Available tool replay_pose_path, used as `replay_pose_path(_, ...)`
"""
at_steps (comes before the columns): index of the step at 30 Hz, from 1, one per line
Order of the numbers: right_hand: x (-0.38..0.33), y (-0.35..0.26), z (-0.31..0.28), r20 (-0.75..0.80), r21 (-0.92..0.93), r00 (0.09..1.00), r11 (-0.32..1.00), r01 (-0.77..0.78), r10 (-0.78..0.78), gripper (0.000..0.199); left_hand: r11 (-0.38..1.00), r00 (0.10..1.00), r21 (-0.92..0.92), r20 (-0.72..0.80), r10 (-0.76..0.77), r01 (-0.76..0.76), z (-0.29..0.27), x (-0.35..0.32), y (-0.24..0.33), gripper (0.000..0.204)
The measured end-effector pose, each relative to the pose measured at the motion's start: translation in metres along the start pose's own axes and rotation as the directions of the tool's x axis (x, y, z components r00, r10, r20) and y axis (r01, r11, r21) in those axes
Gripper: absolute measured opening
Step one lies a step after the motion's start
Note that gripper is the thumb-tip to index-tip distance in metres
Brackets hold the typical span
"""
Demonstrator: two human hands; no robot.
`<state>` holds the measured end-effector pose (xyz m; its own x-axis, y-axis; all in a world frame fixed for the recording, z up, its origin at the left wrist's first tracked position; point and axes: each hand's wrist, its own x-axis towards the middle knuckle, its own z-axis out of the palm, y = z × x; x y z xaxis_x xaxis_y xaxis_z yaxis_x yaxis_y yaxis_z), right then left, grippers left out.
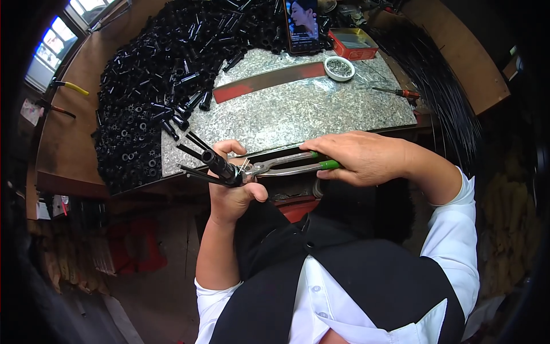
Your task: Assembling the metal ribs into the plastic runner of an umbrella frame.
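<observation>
My left hand point(226, 202) is closed round a black tubular fitting point(216, 164) that looks like an umbrella runner. Several thin dark rods point(192, 172) stick out from it toward the far left. Fine pale wire shows at its right side. In my right hand point(364, 157) are metal pliers point(285, 165) with green grips, fingers wrapped over the handles. Their jaws point left and meet the fitting beside my left thumb; what lies between them is too small to make out. Both hands are over the near edge of the stone-patterned slab point(263, 129).
Black tubes point(172, 49) and notched rings point(130, 140) heap up at the left and back. A flat strip point(266, 82), white bowl point(328, 70) of small metal bits, phone point(302, 28), red box point(361, 54) and screwdriver point(398, 92) lie farther off. Long black rods point(444, 92) stretch along the right.
</observation>
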<state>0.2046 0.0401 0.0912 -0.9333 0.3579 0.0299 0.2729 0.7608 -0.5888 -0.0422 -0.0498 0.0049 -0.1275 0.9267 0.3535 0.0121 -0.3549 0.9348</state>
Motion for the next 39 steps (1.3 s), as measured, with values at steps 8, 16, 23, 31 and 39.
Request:
replay_pose_path(8, 0.01, -0.006, 0.016, 0.234, 0.152, 0.946, 0.953, -0.262, 0.223, 0.024, 0.998, 0.995, 0.028, -0.084, 0.05, -0.048, 0.004, -0.003, 0.011, 0.061)
replay_pose_path(16, 0.0, 0.0, 0.022, 0.063, 0.096, 0.989, 0.985, -0.142, 0.136, 0.022, 0.985, 0.999, -0.169, -0.03, -0.043, 0.038, 0.002, -0.003, 0.024, 0.086)
replay_pose_path(23, -0.009, -0.017, 0.005, -0.145, -0.459, 0.989, 0.887, -0.056, -0.013, 0.023, 0.934, 0.991, -0.334, 0.081, -0.103, 0.124, 0.004, -0.004, 0.017, 0.08)
replay_pose_path(31, -0.013, -0.026, -0.009, -0.12, -0.597, 0.992, 0.801, -0.045, -0.034, 0.021, 0.94, 0.981, -0.293, 0.129, -0.144, 0.177, 0.011, -0.002, 0.012, 0.067)
replay_pose_path(39, -0.011, -0.018, 0.008, -0.031, -0.399, 0.996, 0.913, -0.085, 0.079, 0.021, 0.918, 0.984, -0.363, 0.131, -0.12, 0.16, 0.012, -0.003, 0.01, 0.057)
